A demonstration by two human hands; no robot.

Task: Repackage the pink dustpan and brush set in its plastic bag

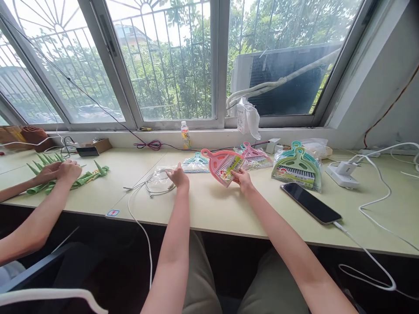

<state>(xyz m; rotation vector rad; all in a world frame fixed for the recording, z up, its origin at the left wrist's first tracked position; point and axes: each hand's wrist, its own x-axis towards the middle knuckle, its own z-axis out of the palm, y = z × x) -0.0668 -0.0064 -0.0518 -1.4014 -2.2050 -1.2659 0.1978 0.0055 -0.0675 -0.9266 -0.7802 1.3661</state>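
My right hand (242, 179) grips the lower right side of a pink dustpan-and-brush set (222, 165), tilted above the table, with a yellow-green label across its bristles. My left hand (179, 177) is closed at the edge of a clear plastic bag (161, 172), its fingertips partly hidden. Beneath that bag and beside the hand lie coiled grey cables (153, 185). A blue dustpan set (196, 163) lies behind, between my hands. Another pink set (253, 156) rests behind my right hand. To the right, green bagged dustpan sets (297, 168) lie stacked.
At left, another person's hands (63, 170) work over green pointed pieces (87, 178). A phone (310, 203) with a charging cable lies near the right front edge, beside a white power strip (343, 174). A drink bottle (185, 135) stands by the window.
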